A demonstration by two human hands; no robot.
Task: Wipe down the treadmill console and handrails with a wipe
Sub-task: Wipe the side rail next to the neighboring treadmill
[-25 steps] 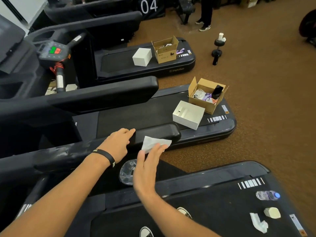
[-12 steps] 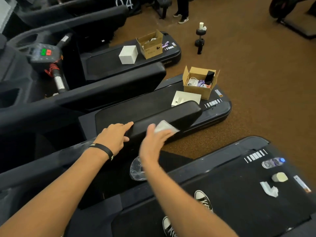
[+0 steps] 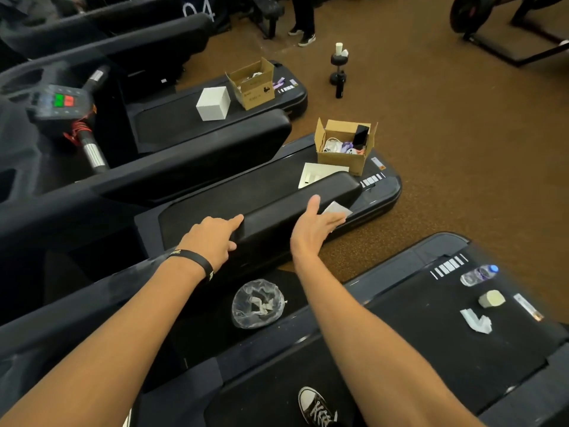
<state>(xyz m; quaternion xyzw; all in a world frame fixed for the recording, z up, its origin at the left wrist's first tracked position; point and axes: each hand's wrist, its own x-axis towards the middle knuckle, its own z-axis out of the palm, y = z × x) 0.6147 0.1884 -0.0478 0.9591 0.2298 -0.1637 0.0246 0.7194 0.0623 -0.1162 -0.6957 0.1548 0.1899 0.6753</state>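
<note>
A black padded handrail [image 3: 295,208] runs from lower left to upper right in the middle of the view. My left hand [image 3: 212,238], with a black wristband, rests flat on the rail's near part, fingers spread over its top. My right hand [image 3: 314,226] presses a white wipe [image 3: 337,209] against the rail's right side, thumb up over the top edge. Only a corner of the wipe shows past my fingers. A console [image 3: 60,101] with a green and a red button belongs to the treadmill at the far left.
A plastic-lined bin [image 3: 258,303] with crumpled wipes stands below the rail. A water bottle [image 3: 478,274], a small roll [image 3: 492,298] and a used wipe [image 3: 475,320] lie on my treadmill's belt at right. Cardboard boxes [image 3: 345,146] and white boxes [image 3: 213,103] sit on neighbouring belts. A person stands at the far top.
My right hand has slid the wipe along the handrail from its top toward the far end and down onto its right side. My left hand stays on the rail. The camera has tilted.
</note>
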